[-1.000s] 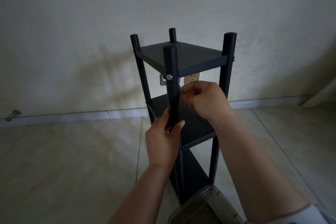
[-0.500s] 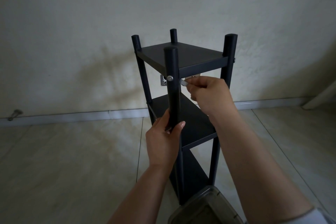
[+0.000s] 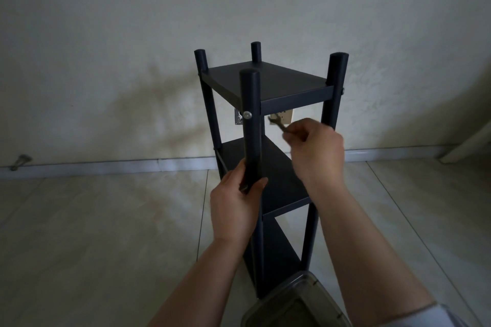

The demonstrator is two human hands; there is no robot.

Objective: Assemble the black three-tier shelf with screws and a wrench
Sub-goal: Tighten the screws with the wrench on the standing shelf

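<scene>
Nearest, at the bottom edge: clear plastic container [image 3: 295, 302] with a dark rim, standing on the tiled floor [image 3: 93, 233] just in front of the foot of the black three-tier shelf [image 3: 268, 167]. Two bare forearms rising from the lower edge, with a pale sleeve [image 3: 438, 313] at the lower right corner. Left hand [image 3: 233, 210] wrapped around the near front post [image 3: 251, 127] between the top and middle tiers, thumb and fingers curled round the post. Right hand [image 3: 316, 151] raised in front of the middle tier, to the right of that post, fingers curled and pinching a small flat wrench [image 3: 277, 125]; open jaw end of the wrench pointing up and left, blurred, just right of the post and apart from it. Silver screw head [image 3: 247, 114] seated in the near front post just under the top tier, with a second fastener [image 3: 342, 91] faintly visible on the right front post at the same level. Shelf upright on the floor, all three tiers mounted between four round posts, post tops projecting above the top tier. Beyond the shelf: pale baseboard [image 3: 132, 164] along the foot of a textured cream wall [image 3: 132, 34], a wall socket [image 3: 285, 119] and a metal plate [image 3: 238, 119] partly hidden behind the posts, and a small grey object [image 3: 21, 160] on the floor at the far left, too small to identify.
</scene>
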